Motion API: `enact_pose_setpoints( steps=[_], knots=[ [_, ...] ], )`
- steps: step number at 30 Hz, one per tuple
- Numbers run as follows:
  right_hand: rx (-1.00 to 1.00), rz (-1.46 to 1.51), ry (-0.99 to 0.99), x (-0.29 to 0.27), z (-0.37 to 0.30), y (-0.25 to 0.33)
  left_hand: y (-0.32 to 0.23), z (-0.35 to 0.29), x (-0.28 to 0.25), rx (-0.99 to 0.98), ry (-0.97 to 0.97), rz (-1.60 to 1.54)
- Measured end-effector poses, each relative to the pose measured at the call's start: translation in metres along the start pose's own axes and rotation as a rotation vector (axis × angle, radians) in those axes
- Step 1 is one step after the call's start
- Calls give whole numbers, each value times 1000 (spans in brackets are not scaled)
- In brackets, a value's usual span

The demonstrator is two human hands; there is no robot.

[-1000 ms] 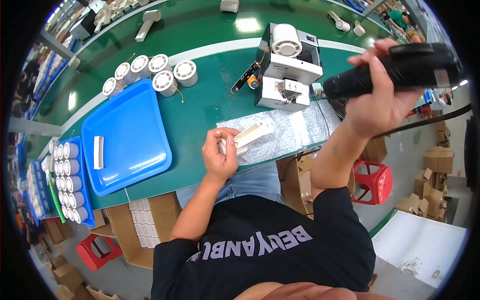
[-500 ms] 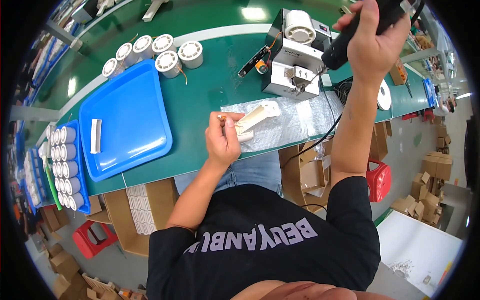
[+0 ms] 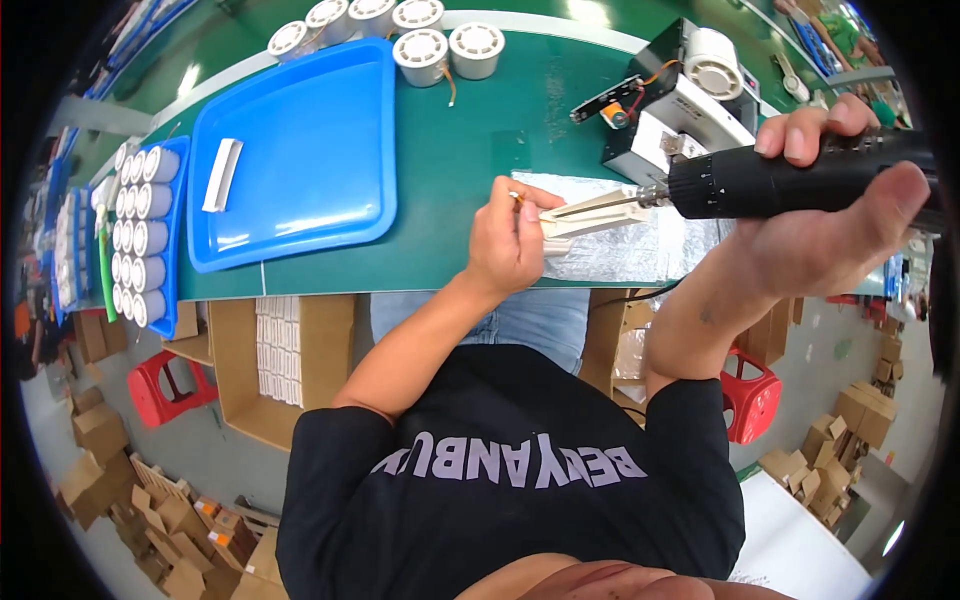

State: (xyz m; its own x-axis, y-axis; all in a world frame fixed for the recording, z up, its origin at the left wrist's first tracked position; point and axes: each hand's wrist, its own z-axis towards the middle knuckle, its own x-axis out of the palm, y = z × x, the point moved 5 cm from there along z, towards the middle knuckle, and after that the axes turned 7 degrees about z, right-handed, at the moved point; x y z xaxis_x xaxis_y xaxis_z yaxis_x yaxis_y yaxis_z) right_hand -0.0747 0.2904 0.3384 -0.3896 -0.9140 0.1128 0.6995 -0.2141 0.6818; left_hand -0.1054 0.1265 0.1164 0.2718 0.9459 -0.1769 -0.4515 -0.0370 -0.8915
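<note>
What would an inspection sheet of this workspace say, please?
Surface: green tabletop, partly under shiny, wrinkled sheeting.
Job's things: black cylindrical electric screwdriver, pointing toward an elongated off-white plastic part.
Clutter: rectangular blue plastic tray holding a white channel-shaped piece; white plastic cylinders beyond it.
Hands: left hand holds the part; right hand holds the screwdriver.
Cables: thin orange wire hanging from one cylinder.
Surroundings: red plastic stools, brown cardboard boxes.

Blue tray (image 3: 310,150) on green table (image 3: 460,135)
</note>
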Motion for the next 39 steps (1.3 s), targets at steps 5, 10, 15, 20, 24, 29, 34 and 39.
enact_pose_setpoints(
  steps=[5,10,15,20,24,29,34,39],
  knots=[
    [33,66,-30,-16,-4,-15,0,0,0,18,1,-35],
    [47,98,-63,-25,-7,-23,-2,1,1,32,24,-14],
    [63,132,-87,-23,-11,-30,-4,1,1,90,-35,-45],
    [62,174,-100,-26,-9,-35,-5,0,2,137,-19,-30],
    [34,179,-111,-21,-6,-28,-10,3,0,47,-31,-13],
    [-54,635,-13,-35,4,24,-2,1,-2,29,-38,-17],
    [-302,-148,-209,-52,33,60,-6,3,0,17,12,-27],
    [-425,-544,-203,-45,53,2,-5,4,1,57,6,-50]
  ],
)
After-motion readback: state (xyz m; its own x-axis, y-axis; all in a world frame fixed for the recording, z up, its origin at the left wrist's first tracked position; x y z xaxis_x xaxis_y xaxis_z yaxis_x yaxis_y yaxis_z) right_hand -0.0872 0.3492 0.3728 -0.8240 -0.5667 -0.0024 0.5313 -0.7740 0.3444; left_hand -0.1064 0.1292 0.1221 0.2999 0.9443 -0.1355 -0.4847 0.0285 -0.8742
